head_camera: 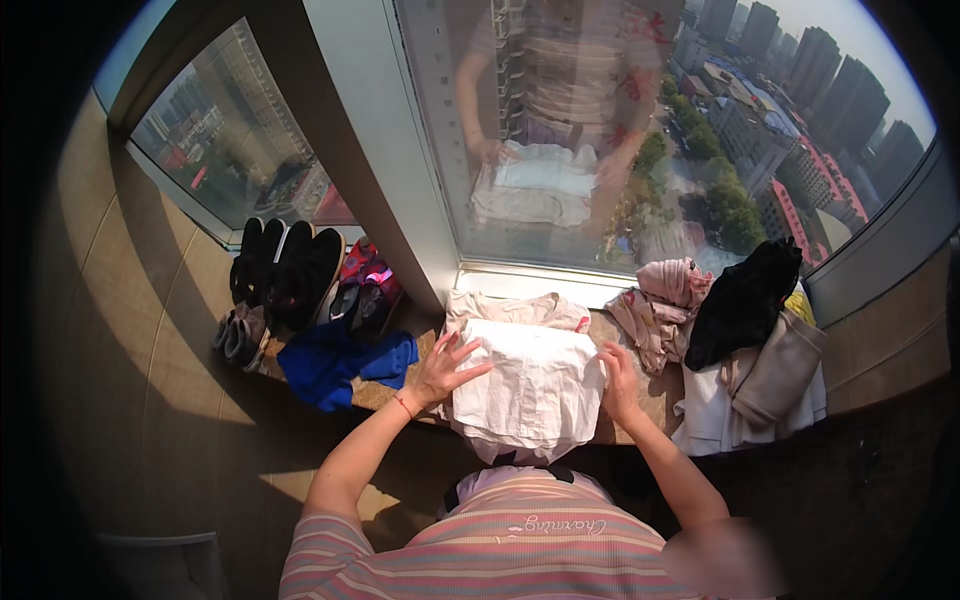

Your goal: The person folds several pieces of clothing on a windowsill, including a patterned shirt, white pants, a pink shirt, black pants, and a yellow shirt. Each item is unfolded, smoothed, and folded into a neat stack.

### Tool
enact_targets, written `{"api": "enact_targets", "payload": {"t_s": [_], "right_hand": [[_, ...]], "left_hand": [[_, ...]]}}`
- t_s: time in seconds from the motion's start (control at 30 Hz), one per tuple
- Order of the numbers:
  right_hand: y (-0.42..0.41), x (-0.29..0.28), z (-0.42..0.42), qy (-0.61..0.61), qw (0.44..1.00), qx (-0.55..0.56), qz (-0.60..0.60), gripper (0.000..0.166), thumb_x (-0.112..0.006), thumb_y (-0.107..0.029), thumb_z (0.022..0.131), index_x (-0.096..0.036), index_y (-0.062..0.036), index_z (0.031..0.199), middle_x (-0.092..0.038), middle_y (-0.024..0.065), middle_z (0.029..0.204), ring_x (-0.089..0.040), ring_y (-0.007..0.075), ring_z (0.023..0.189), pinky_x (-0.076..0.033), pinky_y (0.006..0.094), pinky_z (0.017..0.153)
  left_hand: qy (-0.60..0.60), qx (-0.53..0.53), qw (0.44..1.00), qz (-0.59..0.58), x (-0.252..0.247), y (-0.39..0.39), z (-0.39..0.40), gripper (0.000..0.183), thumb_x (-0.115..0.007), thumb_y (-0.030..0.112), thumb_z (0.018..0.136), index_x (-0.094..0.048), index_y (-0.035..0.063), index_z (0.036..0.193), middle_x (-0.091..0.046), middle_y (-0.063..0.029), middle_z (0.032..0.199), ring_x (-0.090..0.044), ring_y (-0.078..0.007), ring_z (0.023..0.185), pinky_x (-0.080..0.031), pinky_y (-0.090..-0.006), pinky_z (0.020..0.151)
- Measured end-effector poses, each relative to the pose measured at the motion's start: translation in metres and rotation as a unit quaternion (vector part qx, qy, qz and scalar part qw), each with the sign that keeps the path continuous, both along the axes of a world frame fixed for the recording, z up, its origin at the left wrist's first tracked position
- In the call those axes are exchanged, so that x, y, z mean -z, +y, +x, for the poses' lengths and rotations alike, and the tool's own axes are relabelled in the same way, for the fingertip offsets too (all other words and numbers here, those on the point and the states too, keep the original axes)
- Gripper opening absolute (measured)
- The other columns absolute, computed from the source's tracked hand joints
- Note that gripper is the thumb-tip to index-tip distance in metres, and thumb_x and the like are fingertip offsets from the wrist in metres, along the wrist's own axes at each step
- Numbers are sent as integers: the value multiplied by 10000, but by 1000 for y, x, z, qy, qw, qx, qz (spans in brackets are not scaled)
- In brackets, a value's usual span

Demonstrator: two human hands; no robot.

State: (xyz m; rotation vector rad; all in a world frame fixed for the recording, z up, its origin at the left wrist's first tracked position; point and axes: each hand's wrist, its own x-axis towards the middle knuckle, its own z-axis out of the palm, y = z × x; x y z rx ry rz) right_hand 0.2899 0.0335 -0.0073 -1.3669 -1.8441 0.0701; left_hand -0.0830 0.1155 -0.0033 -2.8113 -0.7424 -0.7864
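A white cloth garment [529, 382], its top edge folded over, lies on the stone window sill [616, 324] straight before me. Under it is a light beige shirt [517, 306] with a red mark near its right side; its collar shows at the window side. My left hand [442, 369] rests at the white garment's left edge with its fingers spread. At the right edge, my right hand [621, 381] has its fingertips close to the cloth, slightly bent. Neither hand visibly pinches the fabric. The garment's lower edge hangs over the sill's front.
Blue cloth [337, 367], black shoes [300, 270] and small grey shoes [244, 336] are at the left. To the right are a pink bundle [667, 296], a black garment [746, 304], a rolled beige garment [780, 367] and white cloth [705, 416]. A window pane [555, 240] stands behind.
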Motion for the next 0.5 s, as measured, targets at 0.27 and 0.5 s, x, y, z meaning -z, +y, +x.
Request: {"api": "enact_targets", "payload": {"t_s": [0.27,0.5], "right_hand": [[37,47,3,430,857,-43,-281,403,-732,-74,784,-548,-46,1142,-621,26,936,-569,102,821,-470,246,741],[35,28,-5,438,851,-46,-286,199,-701,-44,810,-548,-50,936,-610,-17,856,-544,69,780,-444,221,716]], "left_hand": [[-229,-111,922,-293,4,27,29,685,-584,45,839,-301,72,1462,-530,-143,1246,-324,-409,1360,-279,-460,1107],[-250,-105,919,-287,13,37,35,159,-616,28,805,-515,41,928,-572,-135,1075,-494,-300,1192,-249,-434,1139]]}}
